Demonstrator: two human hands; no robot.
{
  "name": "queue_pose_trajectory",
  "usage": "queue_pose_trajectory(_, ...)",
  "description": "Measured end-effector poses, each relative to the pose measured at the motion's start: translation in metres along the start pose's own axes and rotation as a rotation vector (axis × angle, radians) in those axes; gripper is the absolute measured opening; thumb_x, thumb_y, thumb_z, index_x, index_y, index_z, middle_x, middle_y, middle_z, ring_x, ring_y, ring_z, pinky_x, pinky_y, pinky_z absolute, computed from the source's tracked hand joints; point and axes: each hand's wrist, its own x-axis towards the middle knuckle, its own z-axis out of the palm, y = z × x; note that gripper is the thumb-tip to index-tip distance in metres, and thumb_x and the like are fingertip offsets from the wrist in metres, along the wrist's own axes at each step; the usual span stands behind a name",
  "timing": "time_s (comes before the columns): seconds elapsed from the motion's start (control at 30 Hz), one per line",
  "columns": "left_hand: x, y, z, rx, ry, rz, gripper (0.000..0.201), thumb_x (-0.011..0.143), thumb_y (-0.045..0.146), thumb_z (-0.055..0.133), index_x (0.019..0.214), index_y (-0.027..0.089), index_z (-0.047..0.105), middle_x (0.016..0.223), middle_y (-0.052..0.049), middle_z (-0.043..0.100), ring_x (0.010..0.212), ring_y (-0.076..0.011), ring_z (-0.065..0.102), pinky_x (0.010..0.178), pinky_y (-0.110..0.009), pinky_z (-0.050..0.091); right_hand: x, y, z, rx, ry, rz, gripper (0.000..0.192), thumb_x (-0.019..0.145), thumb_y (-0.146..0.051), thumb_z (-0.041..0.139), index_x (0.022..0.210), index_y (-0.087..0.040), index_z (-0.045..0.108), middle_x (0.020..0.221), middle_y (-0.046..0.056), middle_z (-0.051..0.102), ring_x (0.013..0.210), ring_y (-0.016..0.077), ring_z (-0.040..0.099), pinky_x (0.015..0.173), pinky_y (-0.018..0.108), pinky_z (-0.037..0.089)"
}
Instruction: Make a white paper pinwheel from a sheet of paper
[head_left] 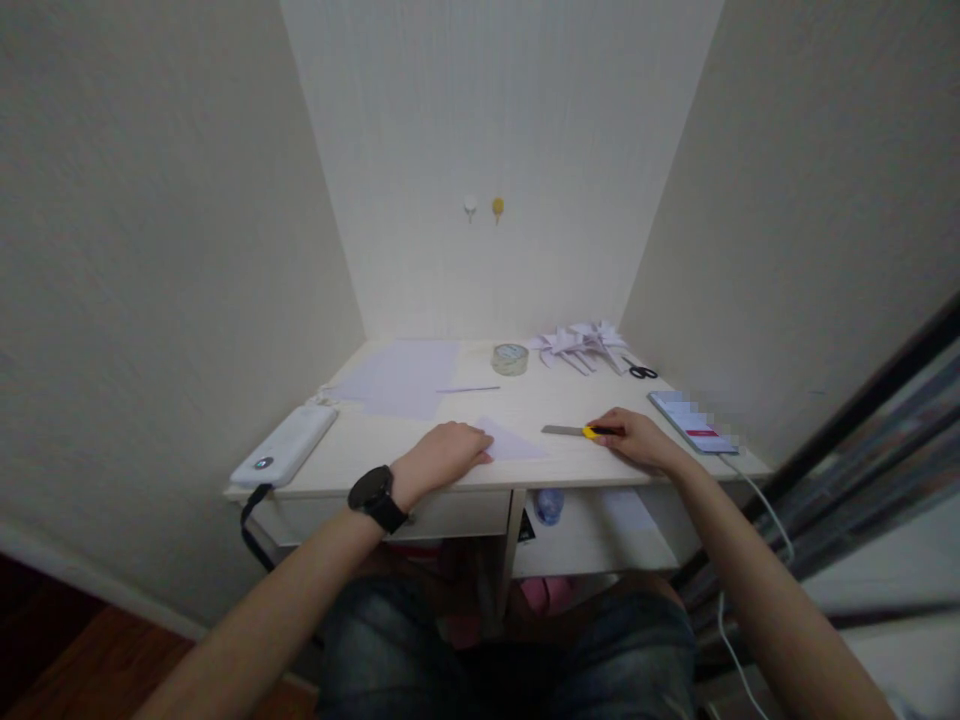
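Both hands rest on the desk (pixel 352 440): the left hand (pixel 442 455), wearing a watch (pixel 377 497), lies flat on a small paper sheet (pixel 510 440); right of that sheet, the right hand (pixel 637 438) pinches a yellow-handled utility knife (pixel 577 431), blade pointing toward the sheet.

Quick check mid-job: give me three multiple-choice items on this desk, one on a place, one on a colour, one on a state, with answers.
1. Where is the tape roll?
A. behind the sheet
B. on the phone
C. under the desk

2. What colour is the knife slider?
A. red
B. yellow
C. green

3. What is the left hand doing?
A. gripping scissors
B. raised in the air
C. lying flat beside the small sheet

Answers: 1 A, the roll sits farther back on the desk. 2 B, yellow shows by the right hand. 3 C, the palm is down, fingers at the sheet's edge.
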Motion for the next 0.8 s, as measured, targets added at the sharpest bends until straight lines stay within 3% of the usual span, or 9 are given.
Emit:
queue_pose_trajectory(0.1, 0.001, 0.009, -0.008, 0.126, -0.080, 0.017, 0.022, 0.094, 0.027, 0.052, 0.089, 0.014, 0.070, 0.089, -0.014, 0.073, 0.085, -0.0272, 0.071, 0.075, -0.036, 0.052, -0.001, -0.007, 0.002, -0.057, 0.015, 0.007, 0.031, 0.084, -0.022, 0.061, 0.111, -0.019, 0.076, 0.110, 0.011, 0.071, 0.099, 0.0247, 0.065, 0.092, 0.033, 0.048)
queue_pose_trajectory(0.27, 0.002, 0.022, -0.010, 0.272, -0.095, 0.034, 0.024, 0.089, 0.010, 0.047, 0.090, 0.010, 0.071, 0.085, -0.018, 0.072, 0.083, -0.0280, 0.071, 0.073, -0.038, 0.052, -0.002, -0.012, 0.001, -0.092, 0.013, 0.013, 0.032, 0.087, -0.020, 0.058, 0.114, -0.017, 0.075, 0.112, 0.011, 0.070, 0.101, 0.0242, 0.065, 0.094, 0.032, 0.047)
queue_pose_trajectory(0.33, 0.003, 0.027, -0.012, 0.300, -0.112, 0.036, 0.023, 0.088, 0.011, 0.049, 0.088, 0.009, 0.072, 0.083, -0.018, 0.072, 0.083, -0.0293, 0.071, 0.072, -0.039, 0.052, -0.001, -0.013, 0.001, -0.091, 0.015, 0.039, 0.032, 0.086, -0.020, 0.059, 0.114, -0.016, 0.074, 0.113, 0.012, 0.070, 0.102, 0.0246, 0.065, 0.094, 0.033, 0.047)
queue_pose_trajectory(0.4, 0.003, 0.032, -0.016, 0.295, -0.136, 0.026, 0.025, 0.091, 0.023, 0.052, 0.088, 0.010, 0.073, 0.085, -0.018, 0.073, 0.083, -0.0310, 0.071, 0.070, -0.039, 0.053, 0.000, -0.014, 0.001, -0.081, 0.011, 0.065, 0.032, 0.085, -0.020, 0.060, 0.113, -0.016, 0.075, 0.113, 0.012, 0.071, 0.102, 0.0247, 0.065, 0.094, 0.033, 0.047)
queue_pose_trajectory(0.5, 0.003, 0.039, -0.021, 0.255, -0.159, 0.019, 0.052, 0.091, 0.056, 0.052, 0.089, 0.009, 0.073, 0.091, -0.020, 0.072, 0.083, -0.0331, 0.071, 0.070, -0.040, 0.053, 0.001, -0.014, 0.001, -0.065, 0.009, 0.080, 0.033, 0.085, -0.020, 0.060, 0.113, -0.015, 0.075, 0.113, 0.012, 0.071, 0.101, 0.0246, 0.065, 0.092, 0.032, 0.048)
queue_pose_trajectory(0.57, 0.001, 0.042, -0.023, 0.243, -0.151, 0.028, 0.062, 0.085, 0.068, 0.055, 0.093, 0.009, 0.072, 0.093, -0.021, 0.072, 0.085, -0.0335, 0.070, 0.071, -0.041, 0.053, 0.001, -0.014, 0.002, -0.071, 0.013, 0.072, 0.033, 0.085, -0.020, 0.060, 0.114, -0.015, 0.074, 0.113, 0.012, 0.071, 0.101, 0.0246, 0.065, 0.092, 0.032, 0.048)
queue_pose_trajectory(0.7, -0.004, 0.044, -0.020, 0.241, -0.104, 0.089, 0.036, 0.079, 0.045, 0.075, 0.096, 0.014, 0.069, 0.095, -0.014, 0.073, 0.089, -0.0305, 0.070, 0.074, -0.037, 0.051, 0.000, -0.015, 0.002, -0.109, 0.019, 0.071, 0.033, 0.086, -0.022, 0.059, 0.114, -0.016, 0.074, 0.112, 0.012, 0.071, 0.101, 0.0246, 0.065, 0.091, 0.032, 0.048)
queue_pose_trajectory(0.8, -0.008, 0.045, -0.017, 0.221, -0.071, 0.135, 0.018, 0.080, 0.028, 0.075, 0.091, 0.016, 0.068, 0.093, -0.010, 0.073, 0.086, -0.0272, 0.070, 0.071, -0.034, 0.050, 0.000, -0.016, 0.002, -0.135, 0.014, 0.075, 0.033, 0.087, -0.021, 0.058, 0.115, -0.015, 0.074, 0.113, 0.013, 0.070, 0.101, 0.0244, 0.065, 0.092, 0.031, 0.047)
